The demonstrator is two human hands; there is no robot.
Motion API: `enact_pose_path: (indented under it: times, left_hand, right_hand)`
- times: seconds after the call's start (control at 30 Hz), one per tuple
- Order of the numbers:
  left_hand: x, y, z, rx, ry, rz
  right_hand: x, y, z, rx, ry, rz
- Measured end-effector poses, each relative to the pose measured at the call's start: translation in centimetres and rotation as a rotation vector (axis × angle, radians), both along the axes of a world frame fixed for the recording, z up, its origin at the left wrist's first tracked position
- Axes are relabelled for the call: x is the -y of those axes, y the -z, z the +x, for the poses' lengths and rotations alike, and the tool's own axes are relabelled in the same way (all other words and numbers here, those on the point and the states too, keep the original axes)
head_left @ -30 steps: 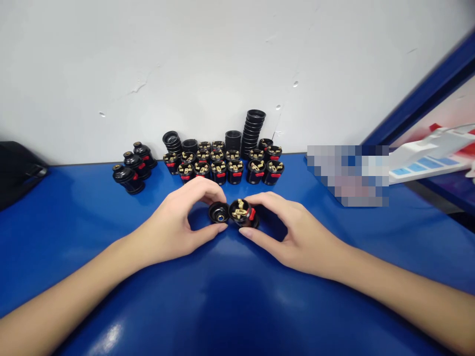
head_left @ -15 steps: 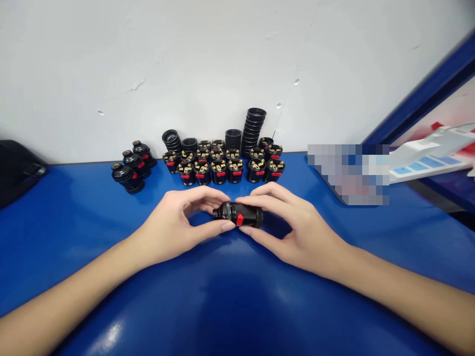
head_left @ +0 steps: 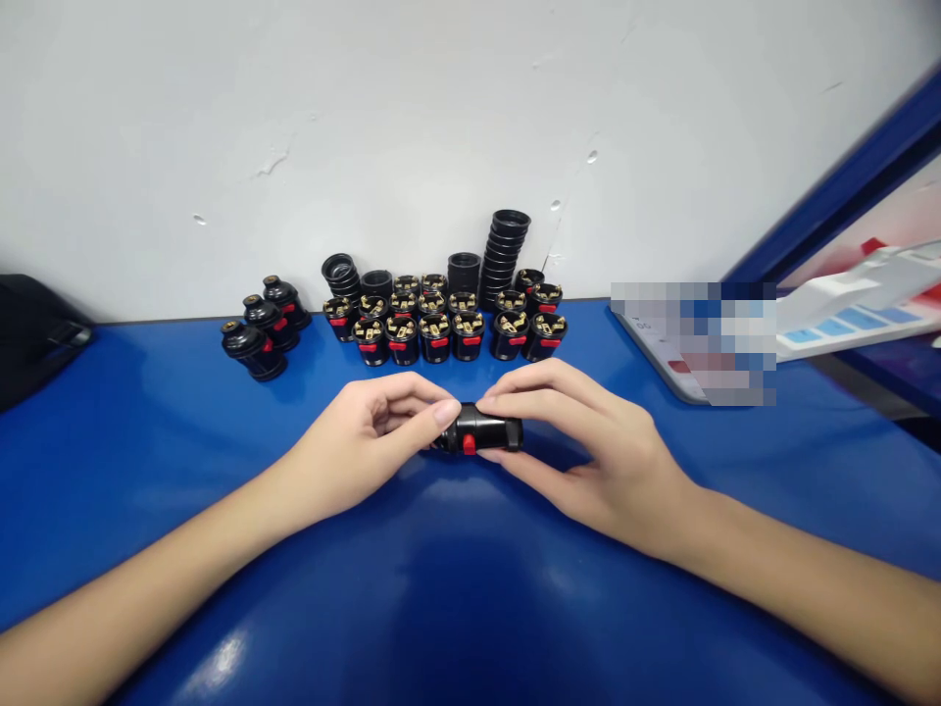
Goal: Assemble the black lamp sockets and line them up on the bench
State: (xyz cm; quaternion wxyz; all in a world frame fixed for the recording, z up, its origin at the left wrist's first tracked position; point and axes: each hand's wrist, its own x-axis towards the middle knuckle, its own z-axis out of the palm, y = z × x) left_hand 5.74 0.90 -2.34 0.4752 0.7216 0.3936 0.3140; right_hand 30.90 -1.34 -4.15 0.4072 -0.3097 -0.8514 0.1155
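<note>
Head view: both hands meet over a blue surface [head_left: 470, 588], pinching one black socket [head_left: 481, 432] between them. It lies on its side just above the surface, a red tab [head_left: 469, 444] facing down and forward. The left hand [head_left: 368, 446] closes its thumb and fingers on the socket's left end; the right hand [head_left: 588, 446] grips the body from above and below. The two halves look joined, though whether they are fully tightened cannot be told.

By the wall, three capped sockets [head_left: 261, 328] lie to the left, seemingly finished. Beside them stands a cluster of open bases [head_left: 441, 328] with brass contacts showing, about a dozen or more, uncapped. Behind those are stacks of black caps [head_left: 504, 255]. Judging from this, only a small share is assembled and most bases remain.
</note>
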Motion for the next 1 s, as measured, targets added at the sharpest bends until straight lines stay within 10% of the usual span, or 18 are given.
enact_pose_path:
  times: [0.27,0.5,1.0]
  left_hand:
    - [0.2,1.7,-0.1,0.055,0.044,0.595]
    - [0.6,1.2,-0.1,-0.235,0.006,0.375]
    - [0.4,1.3,-0.4,-0.19,0.034,0.477]
  right_hand:
    - [-0.2,0.3,0.0,-0.099,-0.026,-0.193]
    - [-0.1,0.4,0.1,-0.082,-0.024,-0.17]
    - [-0.3,0.3,0.1,-0.092,-0.031,-0.23]
